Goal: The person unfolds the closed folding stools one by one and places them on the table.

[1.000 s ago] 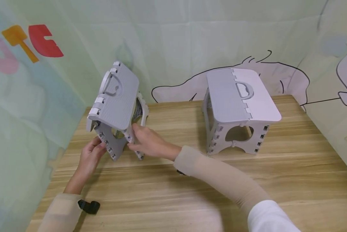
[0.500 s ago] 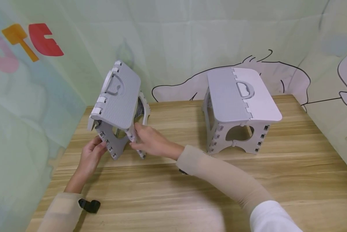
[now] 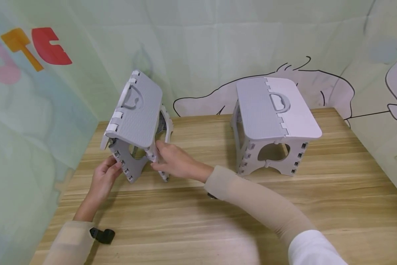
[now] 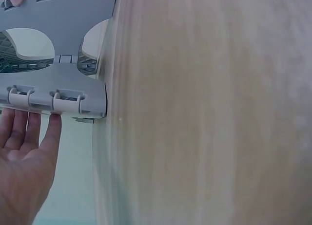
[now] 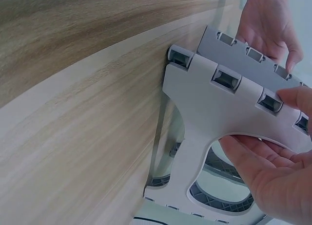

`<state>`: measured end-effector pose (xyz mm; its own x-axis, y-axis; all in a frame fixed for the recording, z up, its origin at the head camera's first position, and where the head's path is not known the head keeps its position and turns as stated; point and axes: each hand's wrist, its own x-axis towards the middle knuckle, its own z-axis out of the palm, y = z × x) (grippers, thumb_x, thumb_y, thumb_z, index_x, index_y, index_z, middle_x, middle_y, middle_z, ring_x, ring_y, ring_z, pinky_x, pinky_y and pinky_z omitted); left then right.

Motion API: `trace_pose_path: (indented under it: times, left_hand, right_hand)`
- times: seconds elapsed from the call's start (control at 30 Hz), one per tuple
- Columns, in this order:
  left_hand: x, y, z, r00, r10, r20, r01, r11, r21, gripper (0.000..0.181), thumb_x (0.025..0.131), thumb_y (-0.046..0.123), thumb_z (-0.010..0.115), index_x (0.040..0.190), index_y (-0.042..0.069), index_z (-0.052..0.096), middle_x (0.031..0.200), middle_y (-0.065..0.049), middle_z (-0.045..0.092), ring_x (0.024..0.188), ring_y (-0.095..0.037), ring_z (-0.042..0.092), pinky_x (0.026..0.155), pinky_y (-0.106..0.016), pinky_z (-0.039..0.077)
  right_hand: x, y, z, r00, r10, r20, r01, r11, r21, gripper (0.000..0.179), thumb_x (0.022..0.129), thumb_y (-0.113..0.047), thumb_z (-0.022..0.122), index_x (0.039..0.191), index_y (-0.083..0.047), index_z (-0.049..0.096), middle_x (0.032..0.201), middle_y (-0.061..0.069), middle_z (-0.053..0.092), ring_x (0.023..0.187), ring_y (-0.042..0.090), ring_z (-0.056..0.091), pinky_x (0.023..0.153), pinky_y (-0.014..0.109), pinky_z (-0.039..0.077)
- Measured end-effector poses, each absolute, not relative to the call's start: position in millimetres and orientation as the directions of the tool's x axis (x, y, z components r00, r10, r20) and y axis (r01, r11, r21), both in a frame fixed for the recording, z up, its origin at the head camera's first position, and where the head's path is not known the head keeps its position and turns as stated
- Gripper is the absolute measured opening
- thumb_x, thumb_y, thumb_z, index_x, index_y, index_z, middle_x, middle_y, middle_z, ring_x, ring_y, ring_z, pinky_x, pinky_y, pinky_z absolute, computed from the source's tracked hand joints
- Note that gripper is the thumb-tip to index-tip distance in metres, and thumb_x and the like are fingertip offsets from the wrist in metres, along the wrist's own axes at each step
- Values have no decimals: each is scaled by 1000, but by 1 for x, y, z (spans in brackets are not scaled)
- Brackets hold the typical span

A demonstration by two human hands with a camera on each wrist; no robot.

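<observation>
A grey and white folding stool (image 3: 140, 108) stands half folded at the left of the table, its top bent into a ridge along the handle. My left hand (image 3: 100, 178) holds the edge of its left leg panel, thumb at the hinged edge; in the left wrist view my left fingers (image 4: 46, 137) meet the outer face. My right hand (image 3: 175, 162) grips the edge of the other leg panel (image 5: 209, 98). In the right wrist view its thumb lies on the panel's hinges and the fingers pass through the cut-out beneath.
A second folding stool (image 3: 278, 110), fully unfolded, stands upright at the right of the wooden table (image 3: 185, 221). Printed cloth walls (image 3: 198, 48) close in the back and both sides. A black strap piece (image 3: 102, 235) juts from the left sleeve.
My right hand and the panel it grips have shifted slightly to the right, and the stool's top has turned a little with them. My left hand stays almost where it was.
</observation>
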<state>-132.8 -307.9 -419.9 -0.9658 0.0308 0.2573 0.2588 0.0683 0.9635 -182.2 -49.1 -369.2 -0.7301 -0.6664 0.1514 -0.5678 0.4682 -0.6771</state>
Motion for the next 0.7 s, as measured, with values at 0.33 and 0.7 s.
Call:
trace_pose_path:
  times: [0.33,0.7]
  left_hand:
    - [-132,-308,-420,-966,31,256,258,79,963,37,104,-1,42,116,27,63,113,11,65,104,-2,62,89,-13,51]
    - [-133,-308,-419,-968,31,251,252,102,962,38,103,-1,43,115,28,65,112,12,67,103,-1,62,88,-13,51]
  right_hand:
    - [-182,-45,-366,-726,-671,151,-571,465,-677,42,95,-22,70,125,1,51,106,8,63,85,11,62,61,11,51]
    - [-182,-39,-367,-722,-676,146,-568,460,-682,40,95,-22,70,123,1,51,105,11,64,81,11,60,59,13,52]
